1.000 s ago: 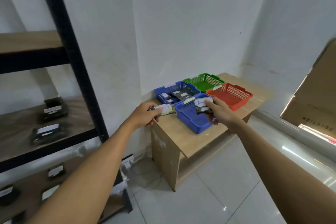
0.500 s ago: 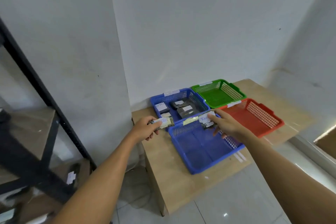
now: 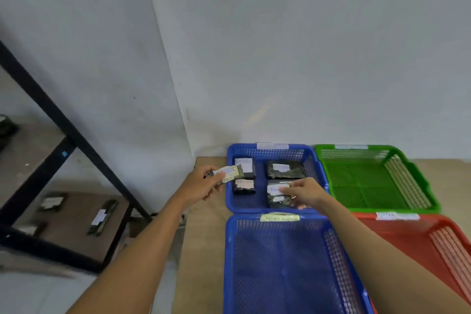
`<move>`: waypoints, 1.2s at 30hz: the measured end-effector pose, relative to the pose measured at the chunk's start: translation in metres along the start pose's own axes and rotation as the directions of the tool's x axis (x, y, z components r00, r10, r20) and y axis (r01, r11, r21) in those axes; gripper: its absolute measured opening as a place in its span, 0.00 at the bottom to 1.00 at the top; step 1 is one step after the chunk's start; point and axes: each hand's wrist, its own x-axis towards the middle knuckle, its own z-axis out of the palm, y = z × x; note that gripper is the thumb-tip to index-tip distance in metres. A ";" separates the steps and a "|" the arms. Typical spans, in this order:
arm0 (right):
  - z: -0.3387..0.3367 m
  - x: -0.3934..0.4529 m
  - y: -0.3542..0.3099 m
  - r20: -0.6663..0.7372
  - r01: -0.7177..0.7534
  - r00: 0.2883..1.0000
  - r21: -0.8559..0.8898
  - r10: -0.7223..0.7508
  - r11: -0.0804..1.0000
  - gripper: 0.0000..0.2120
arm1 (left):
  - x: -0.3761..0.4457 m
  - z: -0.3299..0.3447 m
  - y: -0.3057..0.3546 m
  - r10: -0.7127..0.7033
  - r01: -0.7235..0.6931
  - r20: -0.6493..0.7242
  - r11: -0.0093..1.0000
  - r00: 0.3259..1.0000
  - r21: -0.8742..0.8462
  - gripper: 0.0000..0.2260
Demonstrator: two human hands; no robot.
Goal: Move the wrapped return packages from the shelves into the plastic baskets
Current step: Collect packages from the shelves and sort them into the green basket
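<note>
We have the right hand (image 3: 307, 192) low inside the far blue plastic mesh basket (image 3: 272, 150), fingers pinched on a dark wrapped package with a white handwritten label (image 3: 276, 194) at the basket's near right corner; whether it already rests on the floor of the basket we cannot tell. The left hand (image 3: 201, 186) hovers just outside the basket's left wall, fingers clamped on a second wrapped package with a pale label (image 3: 228, 173). Three more dark wrapped packages (image 3: 285, 169) already lie in this basket, all flat, labels up.

To do this step well, we judge: lower until the package lies flat in the free corner, label up, then let go (no dropping from height, the wrap looks slippery). Next, lift the left package over the wall, not through it.

Near blue basket (image 3: 283, 262), green basket (image 3: 377, 181) and red basket (image 3: 420, 234) hold nothing visible. More packages remain on the wooden shelf (image 3: 74, 214).
</note>
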 end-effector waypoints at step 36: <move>-0.001 0.104 -0.056 0.301 -0.013 0.946 0.405 -0.119 0.914 0.12 | 0.089 0.089 -0.025 -0.199 0.192 -0.032 0.969 0.979 -0.152 0.08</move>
